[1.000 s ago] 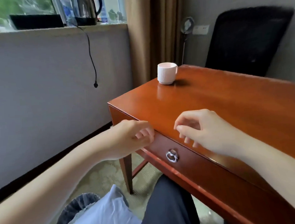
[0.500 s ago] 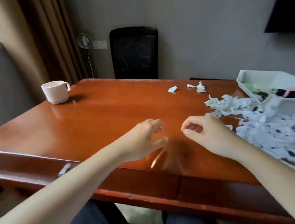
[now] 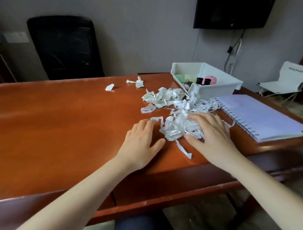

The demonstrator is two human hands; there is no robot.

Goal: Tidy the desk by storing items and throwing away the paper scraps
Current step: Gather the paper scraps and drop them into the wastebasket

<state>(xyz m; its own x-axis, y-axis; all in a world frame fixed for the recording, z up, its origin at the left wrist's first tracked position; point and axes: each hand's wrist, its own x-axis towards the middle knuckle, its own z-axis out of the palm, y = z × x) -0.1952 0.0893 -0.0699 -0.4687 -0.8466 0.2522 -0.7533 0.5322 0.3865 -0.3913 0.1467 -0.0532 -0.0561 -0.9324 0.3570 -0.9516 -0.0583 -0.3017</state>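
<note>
A heap of torn white paper scraps (image 3: 175, 112) is strewn over the right half of the reddish wooden desk (image 3: 61, 129). My left hand (image 3: 141, 141) lies flat on the desk, its fingertips at the left edge of the nearest clump. My right hand (image 3: 212, 134) rests on top of that clump with fingers spread. Stray scraps (image 3: 109, 87) lie further back. A white tray (image 3: 217, 89) behind the heap holds small stationery items. A spiral notebook (image 3: 258, 115) lies at the right.
A black office chair (image 3: 64, 47) stands behind the desk. A dark screen (image 3: 232, 7) hangs on the wall at upper right, and a white folding chair (image 3: 288, 81) sits at the far right. The desk's front edge runs just below my wrists.
The view has swung right from the desk's left corner and cup to the scrap heap. Both hands moved forward from hovering loosely curled to lying flat against the paper clump.
</note>
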